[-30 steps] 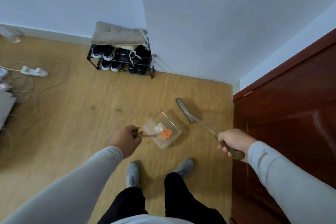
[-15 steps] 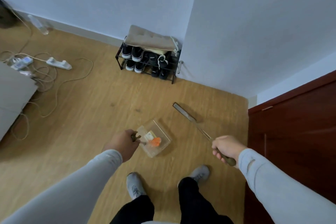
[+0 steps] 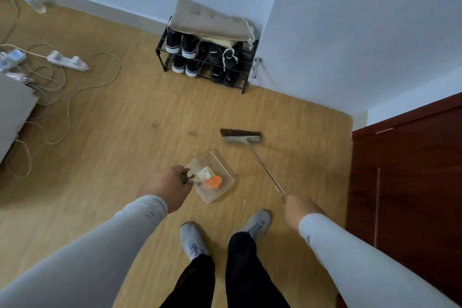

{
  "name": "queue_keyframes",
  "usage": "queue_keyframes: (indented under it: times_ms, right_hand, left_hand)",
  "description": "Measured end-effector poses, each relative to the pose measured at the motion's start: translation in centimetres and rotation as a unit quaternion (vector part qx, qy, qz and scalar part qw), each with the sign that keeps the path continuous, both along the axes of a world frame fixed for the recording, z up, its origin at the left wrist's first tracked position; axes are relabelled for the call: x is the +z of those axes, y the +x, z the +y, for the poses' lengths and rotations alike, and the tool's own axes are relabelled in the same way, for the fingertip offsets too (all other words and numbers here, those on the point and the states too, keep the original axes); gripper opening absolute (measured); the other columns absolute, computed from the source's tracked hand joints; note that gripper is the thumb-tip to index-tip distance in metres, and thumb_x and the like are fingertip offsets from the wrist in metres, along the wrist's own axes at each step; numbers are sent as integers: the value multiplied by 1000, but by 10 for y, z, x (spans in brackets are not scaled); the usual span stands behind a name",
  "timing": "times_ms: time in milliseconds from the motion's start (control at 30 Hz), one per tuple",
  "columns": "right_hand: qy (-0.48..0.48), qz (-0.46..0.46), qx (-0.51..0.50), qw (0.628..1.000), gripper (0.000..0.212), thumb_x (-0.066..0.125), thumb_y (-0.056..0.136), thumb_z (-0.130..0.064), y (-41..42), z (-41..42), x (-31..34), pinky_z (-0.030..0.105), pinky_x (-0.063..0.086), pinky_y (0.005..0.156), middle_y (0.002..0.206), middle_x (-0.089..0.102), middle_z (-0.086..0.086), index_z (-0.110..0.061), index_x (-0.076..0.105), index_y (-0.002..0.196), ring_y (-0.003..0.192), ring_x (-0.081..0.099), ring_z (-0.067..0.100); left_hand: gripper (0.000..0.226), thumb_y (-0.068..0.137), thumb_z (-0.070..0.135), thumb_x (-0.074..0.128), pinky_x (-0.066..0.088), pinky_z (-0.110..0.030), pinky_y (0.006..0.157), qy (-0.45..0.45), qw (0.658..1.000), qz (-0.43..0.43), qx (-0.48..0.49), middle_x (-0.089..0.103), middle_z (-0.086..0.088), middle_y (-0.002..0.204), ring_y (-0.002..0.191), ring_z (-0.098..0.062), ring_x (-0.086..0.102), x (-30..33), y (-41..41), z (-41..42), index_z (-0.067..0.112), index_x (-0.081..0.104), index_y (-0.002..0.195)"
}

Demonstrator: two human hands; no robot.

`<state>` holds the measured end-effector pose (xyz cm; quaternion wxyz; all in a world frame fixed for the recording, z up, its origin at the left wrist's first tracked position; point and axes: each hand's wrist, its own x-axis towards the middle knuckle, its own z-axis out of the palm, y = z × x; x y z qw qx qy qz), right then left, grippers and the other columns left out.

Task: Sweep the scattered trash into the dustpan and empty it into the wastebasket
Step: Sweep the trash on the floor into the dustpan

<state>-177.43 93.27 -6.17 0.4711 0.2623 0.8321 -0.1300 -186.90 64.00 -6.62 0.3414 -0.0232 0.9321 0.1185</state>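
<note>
My left hand (image 3: 165, 186) grips the dark handle of a clear plastic dustpan (image 3: 222, 170) held over the wooden floor in front of my feet. Inside the pan lie an orange scrap (image 3: 214, 181) and a pale yellowish piece of trash (image 3: 206, 172). My right hand (image 3: 298, 209) holds the thin metal handle of a broom; the broom head (image 3: 241, 135) with dark bristles sits on the floor beyond the dustpan, to its upper right. No wastebasket is in view.
A black shoe rack (image 3: 207, 57) with shoes and a cushion on top stands against the wall corner. A power strip (image 3: 67, 60) and loose cables (image 3: 70, 97) lie at the left. A dark red wooden door (image 3: 412, 182) is at the right. My shoes (image 3: 192, 240) stand below.
The view has swung left and the rack, cables and power strip have come further into view. The broom head has turned broadside. Both hands keep their holds.
</note>
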Motion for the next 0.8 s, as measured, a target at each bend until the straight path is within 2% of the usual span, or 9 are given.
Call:
queue_keyframes:
  times_ms: [167,267,333,400,500,600,700,767,800]
  right_hand:
    - [32,-49,50,997,59,24,102,-12,29,20,27,31,49,90,144,57,8,-28,37,157,120,63,26]
    - [32,-61,43,997,55,33,101,-16,28,43,42,31,52,91,137,61,7,-29,44,154,120,64,27]
    - [15,-43,5,999,49,43,101,-22,26,58,52,26,54,70,117,68,4,-27,49,149,94,70,21]
    - [-13,-14,-71,997,48,47,103,-24,26,69,62,26,48,47,92,70,5,-29,48,151,60,62,16]
    - [-17,15,-122,992,52,46,103,-24,19,68,60,26,45,40,80,68,6,-27,43,155,45,55,17]
    - [-4,29,-118,993,49,44,100,-23,0,50,34,26,48,47,96,69,6,-23,51,149,60,66,22]
    - [7,-10,-109,994,42,45,100,-16,-18,12,9,30,54,76,125,66,12,-12,56,140,101,69,29]
    - [3,-58,-100,993,38,47,103,-13,-15,-16,-4,33,54,86,122,67,12,-6,56,139,107,68,27]
    - [-9,-72,-97,993,35,47,103,-10,-11,-27,-8,33,54,85,109,67,11,-6,58,135,99,68,25]
  left_hand:
    - [25,95,48,53,47,-29,67,-4,1000,2,-24,62,8,90,81,-20,58,1,-8,5,31,62,112]
    - [27,95,47,52,52,-31,69,-5,1000,5,-29,66,7,95,86,-21,63,3,-13,10,32,62,115]
    - [27,95,47,52,53,-32,71,-2,999,5,-33,68,5,96,88,-22,65,2,-15,14,31,62,114]
    - [25,96,45,50,52,-31,67,0,999,1,-40,67,5,93,84,-22,64,1,-17,19,29,62,113]
    - [23,98,41,48,48,-30,63,2,999,-7,-54,67,4,93,81,-21,63,-2,-21,30,28,61,112]
    - [23,98,39,46,48,-30,64,-4,998,-5,-63,68,3,96,84,-23,65,-6,-29,39,27,59,113]
    - [20,97,40,47,48,-30,63,-14,998,1,-55,67,5,92,82,-22,65,-11,-39,38,29,60,109]
    - [18,97,40,49,48,-30,64,-19,999,5,-50,66,6,92,83,-21,64,-13,-43,36,29,59,107]
    - [18,97,40,49,49,-30,65,-20,998,7,-51,67,5,93,84,-22,64,-14,-43,35,29,59,107]
